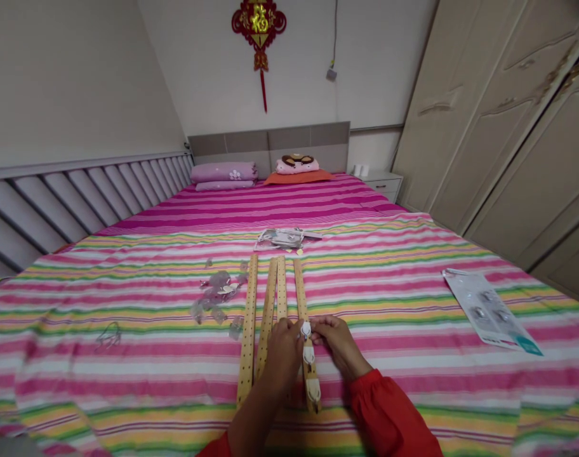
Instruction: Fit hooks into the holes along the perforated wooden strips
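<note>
Four perforated wooden strips lie lengthwise on the striped bedspread. On the rightmost strip [299, 289], a white hook [306, 329] sits between my hands. My left hand [284, 352] pinches it from the left, its wrist crossing over the neighbouring strips. From the other side my right hand [337, 339] has thumb and finger closed at the hook's edge. Nearer to me on the same strip are two more white hooks, a middle one [309, 355] and a front one [313, 388]. The leftmost strip [249, 324] lies apart from my hands.
Clear plastic scraps [218, 289] are scattered left of the strips. Beyond the strips lies a clear plastic bag [282, 238]. A blister pack [492, 311] rests at the right. Folded bedding [224, 173] is by the headboard [308, 136], and wardrobes [508, 114] stand on the right.
</note>
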`<state>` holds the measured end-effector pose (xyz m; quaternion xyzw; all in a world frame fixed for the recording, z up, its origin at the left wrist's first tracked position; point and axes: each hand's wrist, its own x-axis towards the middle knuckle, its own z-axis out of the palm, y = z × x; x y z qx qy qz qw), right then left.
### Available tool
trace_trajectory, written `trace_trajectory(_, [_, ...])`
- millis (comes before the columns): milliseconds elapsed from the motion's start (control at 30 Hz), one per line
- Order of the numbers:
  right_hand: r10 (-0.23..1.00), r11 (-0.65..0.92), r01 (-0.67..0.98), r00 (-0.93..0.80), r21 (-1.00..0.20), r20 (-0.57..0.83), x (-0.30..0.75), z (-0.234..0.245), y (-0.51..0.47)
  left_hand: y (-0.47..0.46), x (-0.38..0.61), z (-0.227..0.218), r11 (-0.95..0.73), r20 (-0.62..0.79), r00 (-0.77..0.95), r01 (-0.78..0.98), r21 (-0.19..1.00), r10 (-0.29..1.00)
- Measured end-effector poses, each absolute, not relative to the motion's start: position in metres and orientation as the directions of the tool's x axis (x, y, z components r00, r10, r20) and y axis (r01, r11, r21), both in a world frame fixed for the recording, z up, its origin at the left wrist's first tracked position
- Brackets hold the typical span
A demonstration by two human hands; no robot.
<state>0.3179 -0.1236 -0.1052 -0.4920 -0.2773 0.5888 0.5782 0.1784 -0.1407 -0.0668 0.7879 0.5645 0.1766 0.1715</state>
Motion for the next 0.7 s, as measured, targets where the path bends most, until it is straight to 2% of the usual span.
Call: trace_trajectory(700, [0.951, -0.139, -0.329, 0.219, -0.934, -0.219, 0.309, -0.110, -0.123, -0.140, 0.181, -0.064, -0.296, 0.090, 0.283, 0.888, 0.351, 0.955])
